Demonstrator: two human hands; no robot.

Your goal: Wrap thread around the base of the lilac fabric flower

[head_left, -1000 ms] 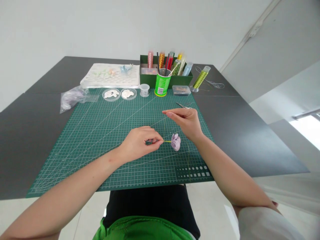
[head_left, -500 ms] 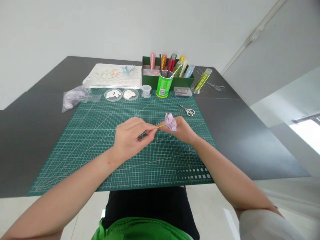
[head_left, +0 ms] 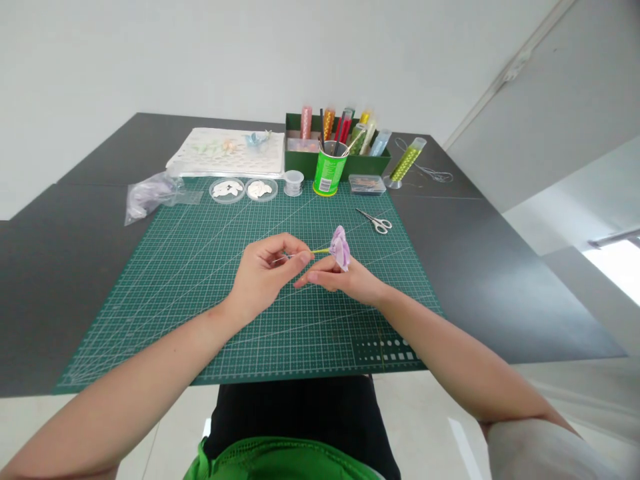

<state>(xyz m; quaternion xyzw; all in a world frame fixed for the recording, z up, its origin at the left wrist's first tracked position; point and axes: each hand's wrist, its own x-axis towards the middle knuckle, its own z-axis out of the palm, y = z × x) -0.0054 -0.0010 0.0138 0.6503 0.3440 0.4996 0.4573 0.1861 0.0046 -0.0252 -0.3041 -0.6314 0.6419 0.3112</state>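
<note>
A small lilac artificial flower [head_left: 339, 249] on a thin green stem [head_left: 321, 251] is held level above the cutting mat. My left hand [head_left: 267, 270] pinches the stem between thumb and forefinger, with fine wire ends showing beneath its fingers. Just below and behind the blossom is my right hand [head_left: 350, 280], its thumb pressed on the forefinger and the fingers pointing left. What lies in that pinch, if anything, is too fine to see. A faint thread [head_left: 383, 340] shows below the right wrist; its upper end is hidden.
The green cutting mat [head_left: 200, 267] covers the table's middle. Scissors [head_left: 375, 221] lie at its right. Behind stand a green can [head_left: 327, 175] of tools, a spool [head_left: 293, 183], dishes of white petals [head_left: 227, 190], a thread box [head_left: 300, 163] and a plastic bag [head_left: 150, 197].
The blossom has turned from facing me to a side view, pointing right. My right hand has moved lower, and its fingers now show below the stem. My left hand has rolled, its fingers more curled.
</note>
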